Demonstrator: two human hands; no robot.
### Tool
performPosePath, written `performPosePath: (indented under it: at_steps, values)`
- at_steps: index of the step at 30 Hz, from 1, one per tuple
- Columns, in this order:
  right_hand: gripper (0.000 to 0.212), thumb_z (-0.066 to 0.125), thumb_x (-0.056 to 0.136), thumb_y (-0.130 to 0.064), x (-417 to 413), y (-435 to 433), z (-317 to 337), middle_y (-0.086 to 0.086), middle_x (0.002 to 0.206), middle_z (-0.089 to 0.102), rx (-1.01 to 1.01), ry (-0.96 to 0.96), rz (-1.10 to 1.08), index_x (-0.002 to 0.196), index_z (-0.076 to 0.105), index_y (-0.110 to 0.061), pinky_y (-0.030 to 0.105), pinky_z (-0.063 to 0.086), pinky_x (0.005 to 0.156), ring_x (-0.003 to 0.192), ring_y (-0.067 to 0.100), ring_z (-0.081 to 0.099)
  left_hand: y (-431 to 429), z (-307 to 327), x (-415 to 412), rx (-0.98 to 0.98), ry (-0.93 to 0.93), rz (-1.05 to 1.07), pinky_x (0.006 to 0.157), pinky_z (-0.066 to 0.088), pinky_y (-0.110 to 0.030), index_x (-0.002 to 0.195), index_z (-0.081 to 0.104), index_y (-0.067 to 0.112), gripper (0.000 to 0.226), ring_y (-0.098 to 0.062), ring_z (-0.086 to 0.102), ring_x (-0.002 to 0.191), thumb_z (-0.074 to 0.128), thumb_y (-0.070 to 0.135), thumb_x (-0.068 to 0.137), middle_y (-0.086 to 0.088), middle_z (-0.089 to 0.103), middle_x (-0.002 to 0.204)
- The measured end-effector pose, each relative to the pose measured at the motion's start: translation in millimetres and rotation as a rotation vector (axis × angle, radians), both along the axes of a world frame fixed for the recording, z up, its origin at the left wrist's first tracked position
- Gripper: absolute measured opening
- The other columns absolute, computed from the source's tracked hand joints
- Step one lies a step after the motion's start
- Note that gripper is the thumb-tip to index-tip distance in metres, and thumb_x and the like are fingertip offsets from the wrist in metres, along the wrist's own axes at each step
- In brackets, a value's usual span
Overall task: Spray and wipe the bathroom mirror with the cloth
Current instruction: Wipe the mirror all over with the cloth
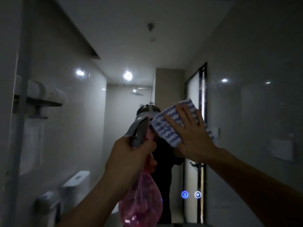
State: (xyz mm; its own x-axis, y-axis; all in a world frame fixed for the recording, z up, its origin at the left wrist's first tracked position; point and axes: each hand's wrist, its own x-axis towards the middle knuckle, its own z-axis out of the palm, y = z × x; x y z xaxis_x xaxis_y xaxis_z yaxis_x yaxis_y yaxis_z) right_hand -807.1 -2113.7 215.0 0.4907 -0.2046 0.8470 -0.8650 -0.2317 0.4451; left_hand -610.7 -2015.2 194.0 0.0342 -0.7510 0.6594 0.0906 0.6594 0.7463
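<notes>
The bathroom mirror (101, 128) fills nearly the whole view and reflects a dim bathroom and the person. My left hand (129, 159) grips the neck of a pink spray bottle (141, 202) with a grey trigger head (138, 130), nozzle close to the glass. My right hand (191, 136) lies flat, fingers spread, pressing a blue and white patterned cloth (165, 126) against the mirror at centre right. The hand covers the cloth's lower right part.
Two lit blue touch icons (191, 194) glow on the mirror's lower right. A towel rack (37, 102) shows at left, partly reflected. In the reflection are a toilet (77, 179), a shower head and a black-framed door (196, 112).
</notes>
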Motion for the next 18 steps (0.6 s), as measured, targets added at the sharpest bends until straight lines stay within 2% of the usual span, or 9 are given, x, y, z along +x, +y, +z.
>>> performPosePath:
  at_steps: [2,3,7,8,10,12,14,16,18]
  values:
    - [0.062,0.046,0.08,-0.039,-22,-1,17,0.025,0.144,0.036,-0.079,0.05,-0.041,0.138,0.039,-0.019,0.059,0.021,0.109,0.134,0.043,0.03,3,-1,2,-0.023,0.004,-0.013,0.045,0.046,-0.03,0.056,0.068,0.016,0.021,-0.022,0.053,0.039,0.06,0.002,0.07,-0.016,0.056,0.044]
    - [0.064,0.046,0.078,-0.037,-28,-2,31,0.027,0.142,0.037,-0.124,-0.024,-0.078,0.138,0.038,-0.016,0.064,0.023,0.106,0.132,0.045,0.032,5,-1,4,-0.029,0.009,-0.022,0.043,0.046,-0.029,0.053,0.068,0.019,0.026,-0.022,0.053,0.04,0.06,0.0,0.07,-0.021,0.055,0.047]
    - [0.072,0.039,0.08,-0.048,-13,-6,61,0.021,0.153,0.017,-0.092,-0.58,-0.16,0.145,0.022,-0.024,0.058,0.004,0.111,0.141,0.039,0.013,14,-3,6,-0.026,0.031,-0.038,0.033,0.041,-0.019,0.063,0.067,0.013,0.022,-0.02,0.049,0.037,0.062,-0.007,0.069,-0.022,0.054,0.05]
    - [0.074,0.044,0.078,-0.047,-5,-8,51,0.023,0.152,0.02,-0.101,-0.567,-0.16,0.145,0.024,-0.023,0.06,0.005,0.11,0.14,0.041,0.016,14,-4,5,-0.022,0.021,-0.025,0.033,0.04,-0.019,0.065,0.068,0.012,0.019,-0.021,0.048,0.035,0.064,-0.006,0.067,-0.022,0.054,0.048]
    - [0.08,0.059,0.069,-0.04,3,-6,19,0.029,0.145,0.031,-0.123,-0.324,-0.139,0.142,0.034,-0.017,0.067,0.012,0.105,0.133,0.048,0.028,11,-7,1,-0.013,0.01,0.007,0.034,0.041,-0.019,0.064,0.068,0.011,0.016,-0.02,0.049,0.036,0.065,-0.005,0.065,-0.022,0.056,0.048]
    - [0.082,0.065,0.066,-0.039,-10,1,-10,0.027,0.144,0.033,-0.082,-0.065,-0.105,0.14,0.036,-0.018,0.061,0.017,0.109,0.132,0.047,0.031,8,-10,-6,0.006,-0.013,0.022,0.043,0.047,-0.026,0.064,0.069,0.012,0.008,-0.022,0.054,0.039,0.069,0.004,0.062,-0.023,0.061,0.05]
    - [0.079,0.067,0.069,-0.039,-36,8,-4,0.025,0.145,0.034,-0.067,0.029,-0.113,0.139,0.038,-0.021,0.056,0.019,0.11,0.133,0.044,0.031,7,-12,-13,0.031,-0.032,0.019,0.048,0.047,-0.032,0.063,0.069,0.007,0.015,-0.025,0.055,0.038,0.066,0.016,0.052,-0.019,0.06,0.045]
    - [0.074,0.061,0.075,-0.032,-52,11,14,0.024,0.148,0.028,-0.077,-0.158,-0.172,0.14,0.026,-0.023,0.058,0.013,0.11,0.137,0.041,0.026,8,-13,-18,0.025,-0.009,0.017,0.039,0.044,-0.024,0.068,0.066,0.004,0.024,-0.025,0.054,0.033,0.063,0.018,0.049,-0.016,0.058,0.04]
    - [0.083,0.061,0.077,-0.034,-51,8,21,0.02,0.154,0.011,-0.016,-0.42,-0.2,0.141,0.008,-0.027,0.053,0.0,0.113,0.142,0.037,0.007,13,-12,-21,0.02,-0.01,0.026,0.032,0.04,-0.017,0.071,0.066,0.007,0.025,-0.022,0.054,0.031,0.062,0.017,0.049,-0.013,0.059,0.039]
